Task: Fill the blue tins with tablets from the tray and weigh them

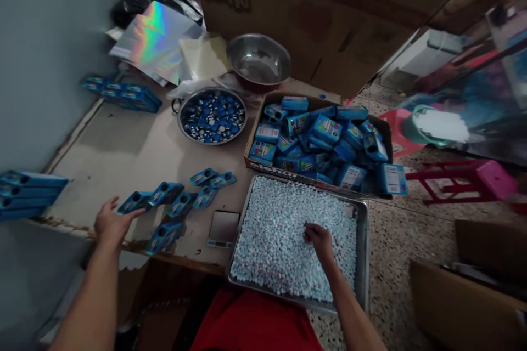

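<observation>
My left hand (pixel 110 222) is at the near left of the table, with its thumb along the near side of a small blue box (pixel 135 201) and its fingers at the box's left end. Several more blue boxes (pixel 165 193) with round holes lie to the right of it. My right hand (pixel 319 241) is over a metal tray (pixel 363 241) filled with small pale blue and white pellets (pixel 280 236). Its fingers are drawn together near the pellets; what they hold is too small to make out. Between the hands lies a small flat scale (pixel 223 228).
Behind the tray, a cardboard box (pixel 269 167) holds many blue boxes. A metal bowl (pixel 180 120) contains blue and silver caps; another steel bowl (pixel 258 60) stands farther back. Stacked blue boxes (pixel 31 194) are at left. A pink stool (pixel 473 181) stands on the floor.
</observation>
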A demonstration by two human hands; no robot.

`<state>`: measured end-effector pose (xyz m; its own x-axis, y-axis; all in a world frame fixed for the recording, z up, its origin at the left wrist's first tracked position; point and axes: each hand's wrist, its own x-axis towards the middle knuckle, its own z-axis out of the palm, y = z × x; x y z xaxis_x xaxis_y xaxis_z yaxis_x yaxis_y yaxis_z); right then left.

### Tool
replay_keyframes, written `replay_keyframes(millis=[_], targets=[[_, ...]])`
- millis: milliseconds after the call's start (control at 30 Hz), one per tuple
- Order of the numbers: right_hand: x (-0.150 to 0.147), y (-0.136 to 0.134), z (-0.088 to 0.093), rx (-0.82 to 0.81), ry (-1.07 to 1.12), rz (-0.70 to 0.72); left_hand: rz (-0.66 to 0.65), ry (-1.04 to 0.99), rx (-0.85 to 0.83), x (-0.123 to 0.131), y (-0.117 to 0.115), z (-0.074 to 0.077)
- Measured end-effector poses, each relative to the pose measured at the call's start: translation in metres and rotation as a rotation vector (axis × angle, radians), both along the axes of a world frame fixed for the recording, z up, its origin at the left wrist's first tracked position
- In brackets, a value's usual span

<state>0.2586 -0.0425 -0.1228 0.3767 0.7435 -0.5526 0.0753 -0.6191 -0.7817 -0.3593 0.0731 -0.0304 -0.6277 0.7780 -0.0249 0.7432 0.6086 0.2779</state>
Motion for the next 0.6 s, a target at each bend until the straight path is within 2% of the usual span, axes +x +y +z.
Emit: replay_keyframes(millis=[67,100,133,200,267,300,367,433,500,533,600], targets=[[-0.006,0.008,-0.007,0.003,0.057,-0.01,-0.097,0.166,0.095,0.045,0.026,0.018],[-0.005,0.009,-0.008,0.005,0.082,-0.016,-0.193,0.191,0.195,0.077,0.046,0.028],[-0.003,0.008,-0.008,0.009,0.112,-0.023,-0.342,0.143,0.276,0.116,0.071,0.036],[0.003,0.002,-0.004,0.021,0.164,-0.048,-0.813,-0.061,0.245,0.204,0.129,0.045],[0.01,-0.008,0.003,0.03,0.196,-0.084,-1.128,-0.106,0.138,0.29,0.187,0.042],[0.012,-0.015,0.007,0.037,0.209,-0.111,-1.222,-0.083,0.071,0.326,0.212,0.037],[0.016,-0.029,0.016,0.059,0.241,-0.172,-1.255,0.007,-0.116,0.378,0.25,0.023],[0.018,-0.043,0.027,0.085,0.275,-0.225,-1.221,0.066,-0.219,0.402,0.272,0.01],[0.02,-0.052,0.04,0.101,0.298,-0.247,-1.192,0.027,-0.192,0.404,0.28,0.005],[0.021,-0.055,0.047,0.104,0.31,-0.245,-1.169,-0.029,-0.13,0.4,0.278,0.008],[0.026,-0.056,0.063,0.117,0.334,-0.234,-1.101,-0.19,0.046,0.389,0.264,0.024]])
